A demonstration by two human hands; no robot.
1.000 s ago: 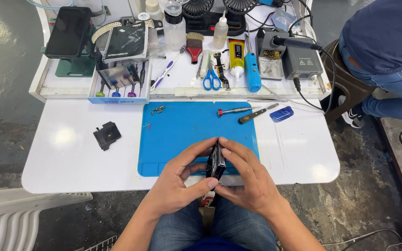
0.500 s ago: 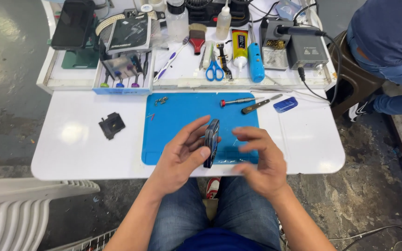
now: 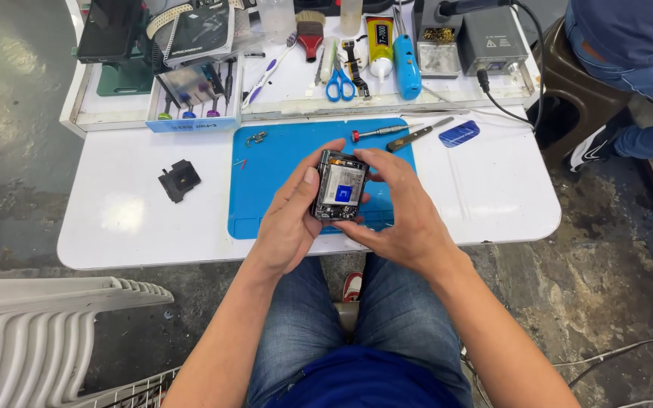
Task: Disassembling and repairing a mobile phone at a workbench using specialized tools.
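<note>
I hold a small opened electronic device (image 3: 339, 186) with exposed dark circuitry and a blue part in its middle, above the blue work mat (image 3: 270, 189). My left hand (image 3: 289, 219) grips its left side, thumb along the edge. My right hand (image 3: 402, 211) holds its right and lower side, fingers curled over the top corner. The device's open face points up at me.
On the mat lie a red-tipped screwdriver (image 3: 376, 132), tweezers (image 3: 419, 134) and small screws (image 3: 255, 138). A black part (image 3: 179, 180) and a blue pick (image 3: 459, 134) rest on the white table (image 3: 493, 196). A tool tray (image 3: 304, 53) stands behind. Another person (image 3: 629, 45) sits at right.
The device was held edge-on between both hands; now it is turned flat, open face up, and raised further over the mat. The camera view has shifted closer.
</note>
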